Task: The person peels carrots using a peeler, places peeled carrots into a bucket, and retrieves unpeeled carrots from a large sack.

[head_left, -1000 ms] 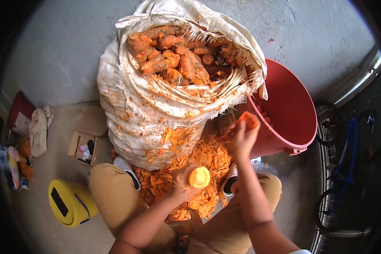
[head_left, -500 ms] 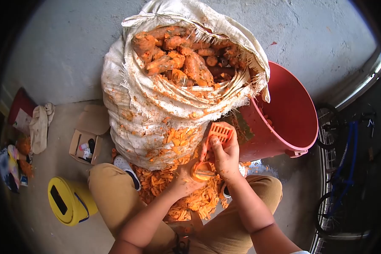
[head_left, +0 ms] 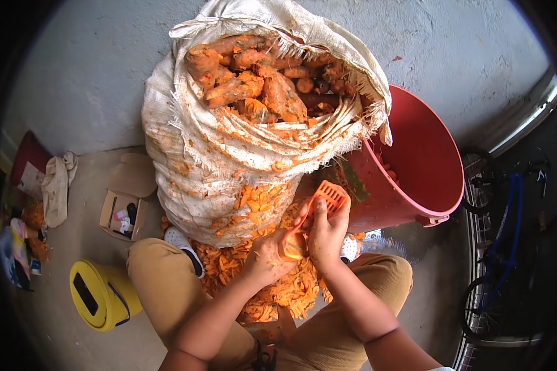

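At the far left a yellow container [head_left: 102, 295] sits on the floor, with a small open cardboard box [head_left: 122, 214] above it. The big white sack [head_left: 210, 161] of carrots stands in the middle, a heap of orange peelings [head_left: 291, 290] at its foot. The left hand [head_left: 265, 263] is wrapped tight around a carrot [head_left: 293, 245]; the right hand [head_left: 325, 234] grips an orange peeler [head_left: 327, 198] touching it. A red bucket [head_left: 427, 161] stands just right

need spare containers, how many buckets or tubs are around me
2: a red bucket to the right behind the carrot sack, and a yellow tub on the floor by the left knee. Others may be hidden behind the sack.
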Motion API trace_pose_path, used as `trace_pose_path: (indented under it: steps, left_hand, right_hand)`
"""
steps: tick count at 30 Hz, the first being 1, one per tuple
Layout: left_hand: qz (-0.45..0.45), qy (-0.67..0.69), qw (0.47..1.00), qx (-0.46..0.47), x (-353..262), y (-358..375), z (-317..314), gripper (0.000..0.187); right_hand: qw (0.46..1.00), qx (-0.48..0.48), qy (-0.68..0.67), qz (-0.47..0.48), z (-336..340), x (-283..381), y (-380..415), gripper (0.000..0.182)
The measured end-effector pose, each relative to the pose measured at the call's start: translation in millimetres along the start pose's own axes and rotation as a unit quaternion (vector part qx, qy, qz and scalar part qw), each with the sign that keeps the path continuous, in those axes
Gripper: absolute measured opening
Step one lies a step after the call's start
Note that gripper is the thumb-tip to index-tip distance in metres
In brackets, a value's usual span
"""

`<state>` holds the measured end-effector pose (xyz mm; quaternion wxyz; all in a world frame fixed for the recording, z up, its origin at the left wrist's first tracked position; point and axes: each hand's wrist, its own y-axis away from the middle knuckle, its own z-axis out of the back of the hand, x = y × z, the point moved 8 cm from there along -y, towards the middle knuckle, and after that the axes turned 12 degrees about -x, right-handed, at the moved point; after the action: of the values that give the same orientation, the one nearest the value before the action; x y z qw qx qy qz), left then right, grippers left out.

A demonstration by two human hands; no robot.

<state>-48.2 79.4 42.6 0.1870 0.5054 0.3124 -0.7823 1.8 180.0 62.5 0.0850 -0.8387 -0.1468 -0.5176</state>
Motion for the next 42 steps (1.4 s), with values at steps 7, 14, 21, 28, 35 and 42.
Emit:
trace_pose_path:
  steps: [7,14,21,28,35,42]
  left_hand:
    - [-0.066,-0.007,0.976,-0.209,7,17,15,0.031]
    - [-0.015,-0.005,0.986,-0.168,8,7,24,0.034]
    - [0.277,0.22,0.933,0.065,37,15,-6,0.026]
    - [0.232,0.167,0.941,0.183,29,16,-20,0.024]
    - [0.071,0.087,0.975,0.192,11,9,-16,0.032]
    - [0.071,0.137,0.965,0.213,-2,21,-13,0.038]
  right_hand:
    - [0.968,-0.249,-0.001,0.024,65,-31,-43,0.018]
    - [0.969,-0.027,0.159,0.188,21,15,-39,0.022]
    - [0.98,0.09,-0.097,-0.146,-6,-7,-27,0.017]
    - [0.976,0.163,-0.055,-0.134,-28,-9,3,0.019]
    - [0.985,0.141,0.028,-0.094,-19,-3,2,0.021]
    - [0.994,-0.089,0.031,0.052,53,7,-75,0.012]
